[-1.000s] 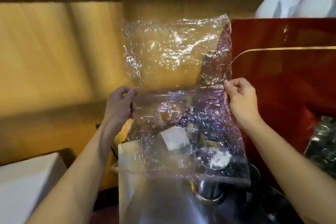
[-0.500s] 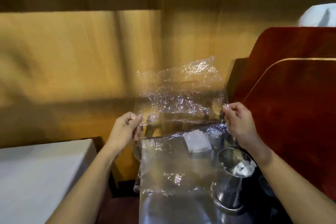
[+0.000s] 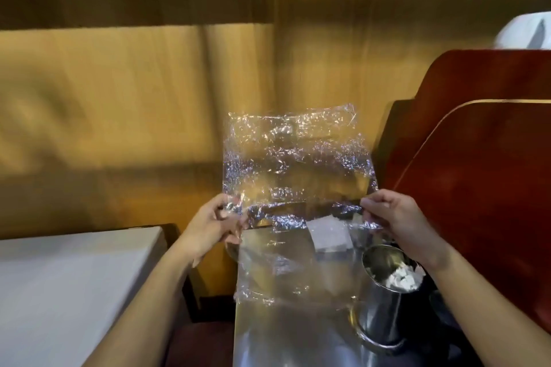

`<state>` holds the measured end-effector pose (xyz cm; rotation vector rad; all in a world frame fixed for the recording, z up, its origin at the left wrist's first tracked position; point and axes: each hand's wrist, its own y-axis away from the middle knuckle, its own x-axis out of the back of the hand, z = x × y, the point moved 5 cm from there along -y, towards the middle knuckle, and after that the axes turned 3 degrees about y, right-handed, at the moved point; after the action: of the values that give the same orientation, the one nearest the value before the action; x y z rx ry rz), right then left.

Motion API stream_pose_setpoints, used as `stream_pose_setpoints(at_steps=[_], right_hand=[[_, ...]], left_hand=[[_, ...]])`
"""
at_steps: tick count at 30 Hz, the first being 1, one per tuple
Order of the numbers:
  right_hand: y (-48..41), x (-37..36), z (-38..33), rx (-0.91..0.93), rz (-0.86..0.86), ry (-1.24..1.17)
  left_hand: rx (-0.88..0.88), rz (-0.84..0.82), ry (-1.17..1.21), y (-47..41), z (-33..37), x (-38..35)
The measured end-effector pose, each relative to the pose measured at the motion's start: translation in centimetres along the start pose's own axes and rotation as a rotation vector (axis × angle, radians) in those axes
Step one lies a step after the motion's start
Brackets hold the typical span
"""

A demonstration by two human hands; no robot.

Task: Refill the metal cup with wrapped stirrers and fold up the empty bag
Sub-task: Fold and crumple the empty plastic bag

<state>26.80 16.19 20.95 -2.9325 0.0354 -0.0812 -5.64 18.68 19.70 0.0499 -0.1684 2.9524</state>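
An empty clear plastic bag (image 3: pixel 293 158), crinkled and shiny, is held in the air in front of me. My left hand (image 3: pixel 216 225) pinches its left edge and my right hand (image 3: pixel 396 217) pinches its right edge, along a crease across the middle. The bag's upper half stands up above my hands; its lower half hangs down over the steel counter (image 3: pixel 292 334). A white label (image 3: pixel 328 232) shows through the lower half. The metal cup (image 3: pixel 384 295) stands on the counter below my right wrist, with white wrapped stirrer ends (image 3: pixel 401 278) inside it.
A white table (image 3: pixel 68 289) is at lower left, across a dark gap from the counter. Red-brown curved panels (image 3: pixel 489 176) stand close on the right. A yellow wooden wall (image 3: pixel 134 116) is behind. Something white (image 3: pixel 527 31) sits at top right.
Both hands have lowered with the bag, and its upper half stands shorter and nearer the counter. The view has swung left, so the cup now shows uncovered beside the bag.
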Motion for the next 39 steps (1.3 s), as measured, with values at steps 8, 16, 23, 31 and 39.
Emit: stream_pose_setpoints(at_steps=[8, 16, 23, 31, 39], right_hand=[[0.2, 0.7, 1.7, -0.109, -0.076, -0.104], [0.6, 1.3, 2.2, -0.212, -0.112, -0.381], [0.2, 0.8, 2.8, -0.247, -0.089, -0.399], [-0.2, -0.1, 2.8, -0.169, -0.177, -0.355], [-0.8, -0.2, 2.8, -0.093, -0.155, -0.21]], left_hand=[[-0.186, 0.071, -0.121, 0.6, 1.6, 0.4], [-0.295, 0.003, -0.055, 1.5, 3.2, 0.6], [-0.42, 0.065, -0.066, 1.6, 4.7, -0.2], [-0.404, 0.123, -0.13, 2.0, 3.7, 1.0], [-0.122, 0.02, 0.083, 3.0, 1.8, 1.2]])
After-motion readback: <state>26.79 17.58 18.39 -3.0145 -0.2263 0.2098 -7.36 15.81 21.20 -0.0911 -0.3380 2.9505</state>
